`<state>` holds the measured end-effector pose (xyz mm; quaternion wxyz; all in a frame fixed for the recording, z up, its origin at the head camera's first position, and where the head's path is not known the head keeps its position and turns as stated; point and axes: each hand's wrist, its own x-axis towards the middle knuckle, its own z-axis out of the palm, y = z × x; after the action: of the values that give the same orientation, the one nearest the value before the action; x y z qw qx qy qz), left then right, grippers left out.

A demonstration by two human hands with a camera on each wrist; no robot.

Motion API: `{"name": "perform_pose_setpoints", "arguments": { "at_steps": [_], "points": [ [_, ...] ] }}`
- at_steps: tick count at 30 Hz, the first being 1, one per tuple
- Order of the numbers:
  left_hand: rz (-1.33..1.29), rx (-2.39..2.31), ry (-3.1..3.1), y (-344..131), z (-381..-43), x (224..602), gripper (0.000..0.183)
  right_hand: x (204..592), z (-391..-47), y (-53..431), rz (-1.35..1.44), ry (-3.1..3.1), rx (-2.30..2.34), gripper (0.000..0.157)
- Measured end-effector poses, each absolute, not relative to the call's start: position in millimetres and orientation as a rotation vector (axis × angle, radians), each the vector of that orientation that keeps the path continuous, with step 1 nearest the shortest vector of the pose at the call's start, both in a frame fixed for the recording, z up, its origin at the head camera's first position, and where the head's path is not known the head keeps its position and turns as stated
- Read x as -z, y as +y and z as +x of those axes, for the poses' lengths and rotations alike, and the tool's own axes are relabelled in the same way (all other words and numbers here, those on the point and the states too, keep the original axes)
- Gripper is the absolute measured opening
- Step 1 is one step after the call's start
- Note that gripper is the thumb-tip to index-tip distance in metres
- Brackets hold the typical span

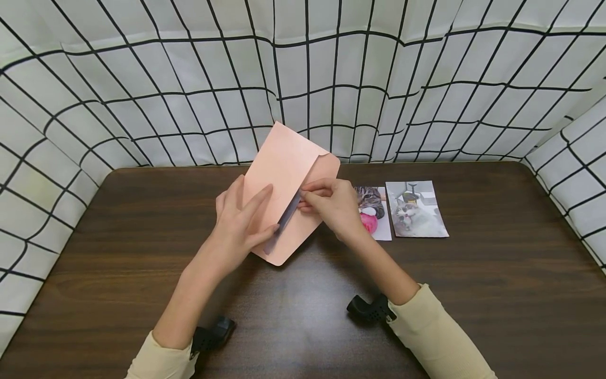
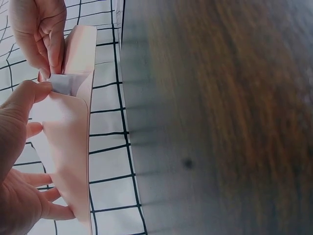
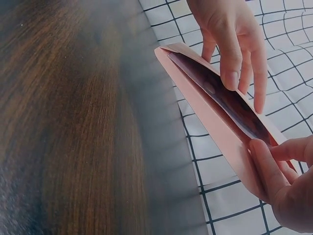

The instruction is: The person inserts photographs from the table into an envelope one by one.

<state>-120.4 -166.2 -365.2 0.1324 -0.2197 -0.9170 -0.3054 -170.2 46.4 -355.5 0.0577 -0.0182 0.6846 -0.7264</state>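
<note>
Right hand (image 1: 333, 205): thumb and forefinger brought together narrowly at the mouth of a peach-pink paper envelope (image 1: 284, 158), apparently pinching the upper end of a thin, dark, glossy rectangular card (image 1: 286, 217); the exact contact is partly covered by the fingers. Left hand (image 1: 234, 226): thumb and fingers set wide apart, holding the envelope by its left side, thumb tip at the edge of the opening near the card's lower end. Envelope: tilted in the head view, upper end leaning left, its long opening running diagonally down between the two hands; the right wrist view shows the mouth parted, with the card lying lengthwise between its pink walls, one long edge exposed. Just beside the right hand, on its outer side: a glossy rectangular photo print of a striped grey cat with a bright pink round shape (image 1: 376, 210), flat, partly covered by that hand in the head view. Next to it, further right, narrow gap between: a glossy rectangular photo print of a pale grey-and-white cat (image 1: 416, 210), also flat. Both prints lie on a dark brown wood-grain table (image 1: 307, 316), toward its far edge. Forearms: cream long sleeves (image 1: 440, 337), with a black device (image 1: 371, 310) at each wrist. Beyond the table: white sheeting with a black line grid (image 1: 293, 68), hung behind and along both sides.
</note>
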Motion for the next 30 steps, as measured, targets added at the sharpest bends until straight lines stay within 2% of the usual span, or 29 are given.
{"name": "perform_pose_setpoints", "arguments": {
  "at_steps": [18,30],
  "points": [
    [-0.61,0.873,-2.693,-166.2,-118.7,363.1,0.062,356.2,-166.6,43.9,-0.058,2.016,2.267,0.015],
    [-0.5,0.901,-2.808,-166.7,-115.6,357.9,0.063,354.1,-165.3,44.4,-0.092,2.04,2.227,0.017]
  ]
}}
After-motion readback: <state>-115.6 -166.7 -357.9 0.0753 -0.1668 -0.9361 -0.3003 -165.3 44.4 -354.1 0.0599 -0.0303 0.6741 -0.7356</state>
